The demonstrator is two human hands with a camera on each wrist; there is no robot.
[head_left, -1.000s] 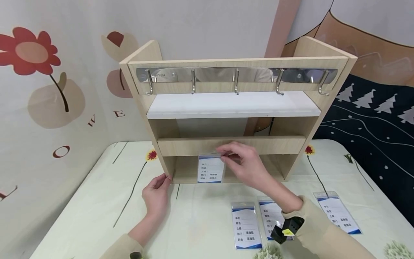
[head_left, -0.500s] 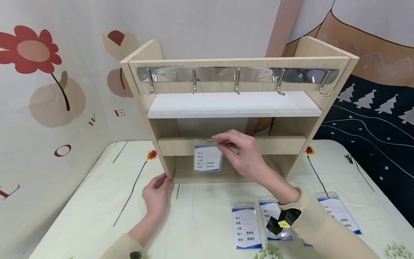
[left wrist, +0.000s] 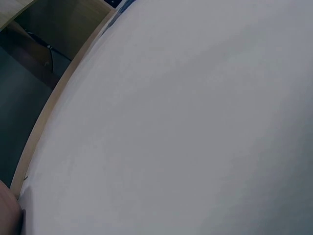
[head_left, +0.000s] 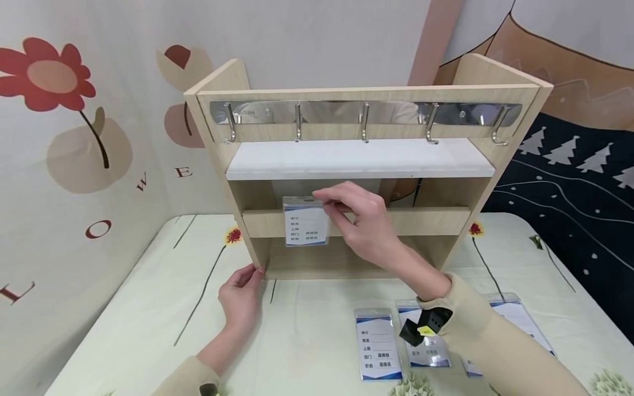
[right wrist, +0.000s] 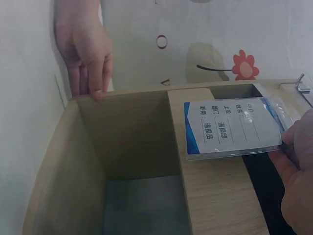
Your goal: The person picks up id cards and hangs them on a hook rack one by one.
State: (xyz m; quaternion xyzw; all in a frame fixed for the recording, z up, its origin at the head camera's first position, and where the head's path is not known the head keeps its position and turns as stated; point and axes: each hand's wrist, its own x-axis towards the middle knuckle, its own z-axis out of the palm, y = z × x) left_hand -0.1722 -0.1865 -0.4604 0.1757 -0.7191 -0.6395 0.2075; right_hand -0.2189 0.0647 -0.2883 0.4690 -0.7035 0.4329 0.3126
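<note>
My right hand [head_left: 359, 217] pinches a clear-sleeved name badge [head_left: 306, 225] by its top right corner. The badge hangs upright in front of the shelf's middle crossbar [head_left: 426, 221]; in the right wrist view the badge [right wrist: 230, 126] shows blue corners and printed lines. My left hand [head_left: 240, 300] pinches the bottom left corner of the wooden shelf [head_left: 269, 264]. In the right wrist view that left hand [right wrist: 88, 46] has its fingertips on the shelf's edge. Across the shelf's top runs a metal strip with several hooks [head_left: 365, 122], all bare.
On the table [head_left: 307, 341] lie a name badge [head_left: 378, 346], another badge [head_left: 428, 349] partly under my right wrist, and a further badge [head_left: 520, 319] partly behind the sleeve. A white board [head_left: 359, 159] spans the shelf below the hooks. A printed curtain hangs behind.
My right hand has lifted the badge from the shelf's bottom opening up to the middle crossbar, drifting slightly left. My left hand has kept its place on the shelf's corner.
</note>
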